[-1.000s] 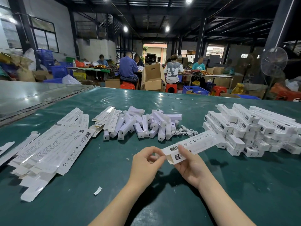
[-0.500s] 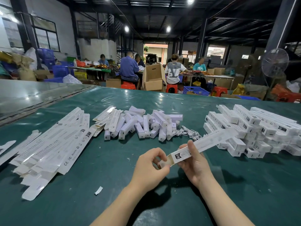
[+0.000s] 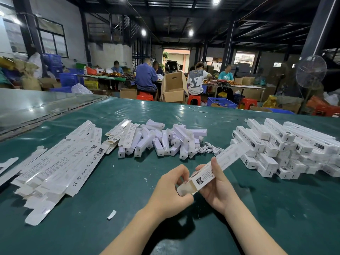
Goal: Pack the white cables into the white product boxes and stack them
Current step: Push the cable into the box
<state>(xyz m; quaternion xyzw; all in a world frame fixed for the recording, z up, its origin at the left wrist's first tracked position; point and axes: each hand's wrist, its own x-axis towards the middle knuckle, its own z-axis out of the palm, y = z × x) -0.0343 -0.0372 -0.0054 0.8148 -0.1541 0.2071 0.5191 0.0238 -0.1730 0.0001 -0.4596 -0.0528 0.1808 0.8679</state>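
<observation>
Squared up since a second ago from a flat, wide sleeve into a narrow tube: long white box point(image 3: 230, 157). Gripped mid-length by the right hand point(image 3: 217, 192), thumb laid across the top face, fingers curled beneath. Pinched at the open near end by the left hand point(image 3: 169, 192), fingertips curled on the end flap. Held above the green surface point(image 3: 128, 232) at 6 o'clock, tilted, far end aimed toward 2 o'clock and overlapping the near edge of the stack of packed boxes point(image 3: 287, 150) at 3 o'clock; touching or not, cannot tell. At 12 o'clock, a heap of small white blocks point(image 3: 161, 142), with white cables point(image 3: 207, 150) bunched against its right edge. At 9 o'clock, a fan of flat unfolded cartons point(image 3: 60, 162). At 7 o'clock, one small paper scrap point(image 3: 111, 214), lying apart from the rest.
</observation>
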